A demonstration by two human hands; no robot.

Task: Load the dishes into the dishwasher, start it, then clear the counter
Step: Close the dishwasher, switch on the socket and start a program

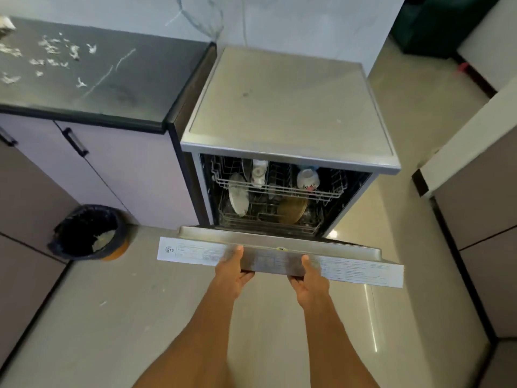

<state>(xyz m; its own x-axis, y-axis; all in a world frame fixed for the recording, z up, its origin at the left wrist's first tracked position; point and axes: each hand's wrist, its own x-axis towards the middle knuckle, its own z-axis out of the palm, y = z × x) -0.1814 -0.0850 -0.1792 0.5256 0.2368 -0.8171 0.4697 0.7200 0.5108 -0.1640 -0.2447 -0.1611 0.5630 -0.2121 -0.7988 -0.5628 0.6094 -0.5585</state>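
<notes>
Both hands — left hand (235,271) and right hand (309,278) — grip the dishwasher door's (279,254) front edge at six o'clock of the loaded racks (279,189) — a slip could slam it, rattling the dishes.

Two bare forearms enter from six o'clock; no sleeves reach into view (nor rings or watch); left hand (234,275) at eleven o'clock, right hand (310,282) at one o'clock.
</notes>
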